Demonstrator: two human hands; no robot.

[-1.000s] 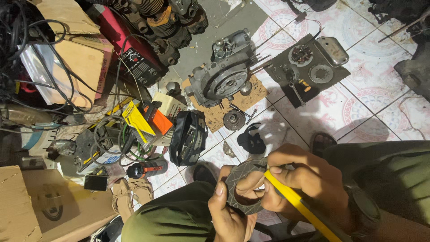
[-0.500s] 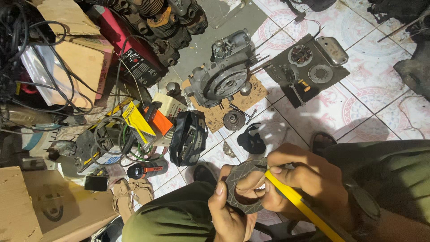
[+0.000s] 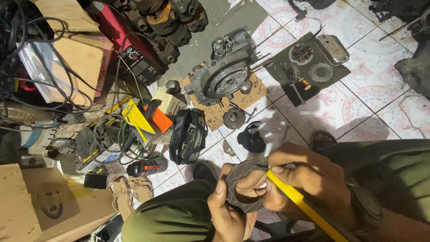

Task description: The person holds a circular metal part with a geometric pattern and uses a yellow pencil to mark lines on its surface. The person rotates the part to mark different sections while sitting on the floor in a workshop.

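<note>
Hands first: two of them work low in the frame, right of centre. The left hand (image 3: 230,213) comes up from the bottom edge, its fingers wrapped narrowly around the lower rim of one dark grey ring-shaped disc (image 3: 245,183), thumb laid on the left side of it. The right hand (image 3: 298,181) comes in from the lower right, its fingers closed on the disc's upper right edge and on one yellow-handled tool (image 3: 300,201) that runs slanting down to the bottom right. The disc is held in the air between both hands, above the person's olive-green trouser legs (image 3: 179,215), and is tilted toward the camera.

Just above the hands, on the tiled floor (image 3: 371,85), lie one dark sandal (image 3: 320,140), one small black part (image 3: 251,139) and one black strapped pouch (image 3: 188,134). Left of the pouch sit one yellow box (image 3: 134,117), one orange box (image 3: 156,118) and one small dark can (image 3: 145,167) lying on its side.

Farther up, at centre, one grey engine casing (image 3: 221,74) rests on a scrap of brown cardboard (image 3: 251,96), with one round gear part (image 3: 234,118) beside it. To the upper right, one dark mat (image 3: 309,74) carries two round parts and one grey metal cover. At the upper left stands one red machine (image 3: 130,49) among black cables and cardboard boxes.
</note>
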